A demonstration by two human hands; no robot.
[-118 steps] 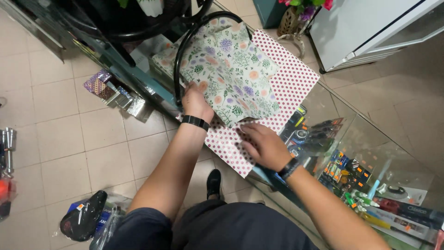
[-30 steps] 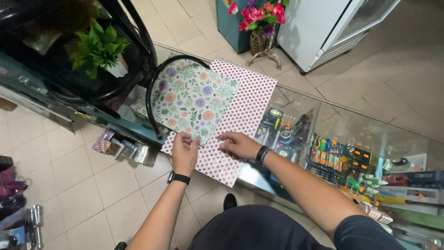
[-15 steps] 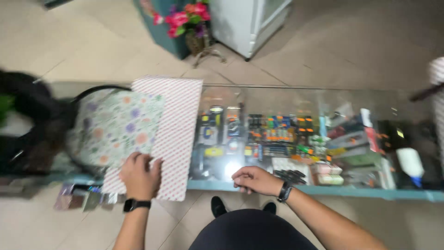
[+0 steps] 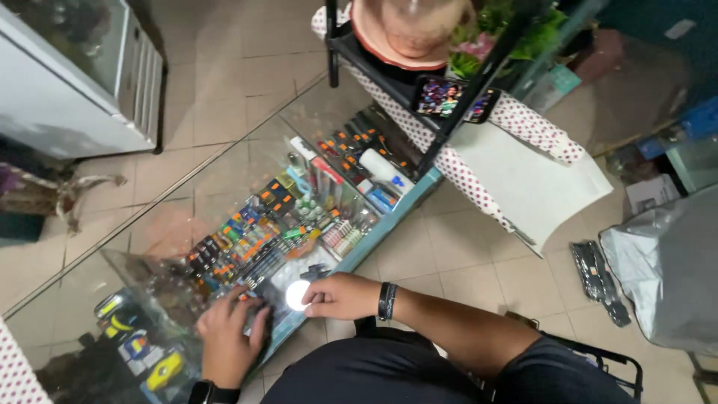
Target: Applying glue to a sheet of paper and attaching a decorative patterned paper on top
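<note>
- The left hand (image 4: 228, 340) lies flat on the glass top of the bench (image 4: 224, 179), with the fingers spread and apart; it holds nothing.
- The right hand (image 4: 342, 296) rests at the near edge of the same glass top, fingers curled loosely together; I cannot tell if they pinch something.
- Just beside the right hand's fingertips there is a small round white spot (image 4: 297, 295) on the glass; it is very bright, and it is not possible to say if it is an object or a reflection of light.
- The two hands are near each other but they do not touch.
- A dark band (image 4: 386, 301) is on the right wrist, and a black watch (image 4: 213, 393) on the left wrist.
- Under the glass, many small colourful packaged goods (image 4: 299, 213) lie in rows inside the bench.
- At the far end of the bench stands a black frame (image 4: 419, 90) with a pink round pot (image 4: 411, 30) above it.
- A phone with a lit screen (image 4: 455, 99) is fixed on this frame.
- To the right, a sheet of wrapping paper (image 4: 538, 176) with red dots hangs over the bench end, its white side up.
- A white cabinet (image 4: 67, 90) stands on the tiled floor (image 4: 464, 247) at the upper left.
- A grey plastic bag (image 4: 666, 269) lies on the floor at the right.
</note>
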